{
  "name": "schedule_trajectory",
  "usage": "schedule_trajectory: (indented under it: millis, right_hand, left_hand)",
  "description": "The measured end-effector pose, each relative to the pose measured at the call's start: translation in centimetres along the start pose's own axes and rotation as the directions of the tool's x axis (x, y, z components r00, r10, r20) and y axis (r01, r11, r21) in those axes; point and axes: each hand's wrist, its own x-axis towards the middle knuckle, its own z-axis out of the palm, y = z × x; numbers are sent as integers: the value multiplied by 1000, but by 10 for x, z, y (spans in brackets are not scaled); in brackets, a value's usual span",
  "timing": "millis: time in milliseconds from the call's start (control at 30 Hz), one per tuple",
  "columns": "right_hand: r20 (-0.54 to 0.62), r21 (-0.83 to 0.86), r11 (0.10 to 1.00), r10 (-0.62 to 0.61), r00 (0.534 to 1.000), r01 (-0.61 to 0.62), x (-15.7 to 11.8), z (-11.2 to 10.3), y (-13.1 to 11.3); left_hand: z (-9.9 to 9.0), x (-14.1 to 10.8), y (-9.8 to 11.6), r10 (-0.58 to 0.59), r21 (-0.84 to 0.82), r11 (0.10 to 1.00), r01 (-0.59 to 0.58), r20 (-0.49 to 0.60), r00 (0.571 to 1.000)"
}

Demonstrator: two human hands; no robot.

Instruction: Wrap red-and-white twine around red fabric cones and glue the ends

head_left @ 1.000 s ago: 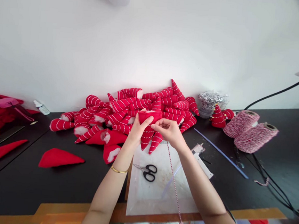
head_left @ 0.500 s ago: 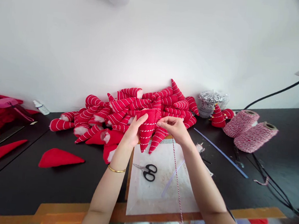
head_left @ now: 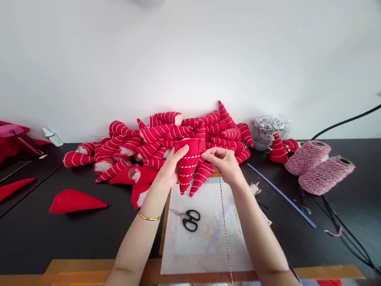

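Observation:
A red felt cone with white stitched lines hangs point down from my left hand, whose thumb presses on its front near the wide end. At the cone's right edge, my right hand has thumb and finger pinched together on a red-and-white cord, which runs down past the board to the table's front edge. Behind both hands lies a heap of striped red cones, some with white stuffing showing.
Black-handled scissors lie on a white sheet. Plain red felt pieces are on the left. Two cord spools, a blue stick, a bag of silvery material and a small decorated cone are on the right.
My right hand has shifted very slightly to the right at the cone's edge. The left hand keeps its hold.

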Motion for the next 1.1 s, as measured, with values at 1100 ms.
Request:
schedule_trajectory:
  millis: [1100]
  right_hand:
    - [-203, -41, 992, -125, 971, 119, 1, 22, 11]
  left_hand:
    - [-4, 8, -27, 68, 230, 969, -90, 103, 992]
